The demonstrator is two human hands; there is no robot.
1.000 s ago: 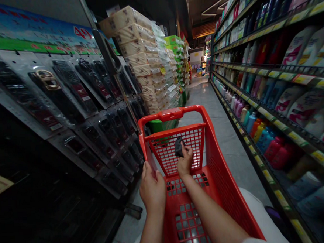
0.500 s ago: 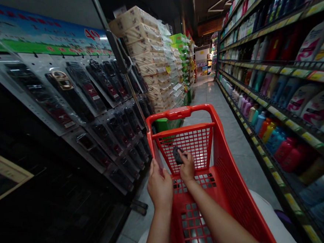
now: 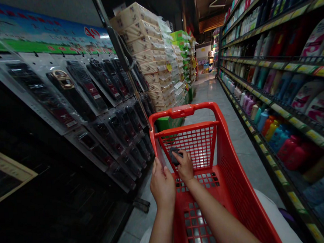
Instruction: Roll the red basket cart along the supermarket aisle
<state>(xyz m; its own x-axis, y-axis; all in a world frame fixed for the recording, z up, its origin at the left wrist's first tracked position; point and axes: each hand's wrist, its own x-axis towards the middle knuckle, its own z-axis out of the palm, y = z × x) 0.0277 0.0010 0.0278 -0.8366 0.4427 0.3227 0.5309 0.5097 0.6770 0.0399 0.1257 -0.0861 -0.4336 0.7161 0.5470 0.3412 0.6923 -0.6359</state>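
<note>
A red plastic shopping basket [image 3: 240, 182] with grid openings stands before me, its handle folded at the far end. My left hand [image 3: 163, 186] is closed around the basket's left rim. Inside the basket, my right hand [image 3: 185, 165] grips a dark grey cloth [image 3: 174, 155], bunched up under the fingers. The cloth is against or close to the far grid wall, near the left corner; exact contact is hard to tell.
Packaged belts [image 3: 65, 91] hang on a rack at left, beside a metal pole [image 3: 133, 82]. Stacked tissue packs [image 3: 146, 52] rise behind it. Shelves of bottles [image 3: 273, 128] line the right side. A grey tiled aisle [image 3: 208, 90] runs ahead.
My right hand has moved the cloth a little left within the basket, toward the left corner. My left hand keeps its hold on the rim. The view has shifted slightly.
</note>
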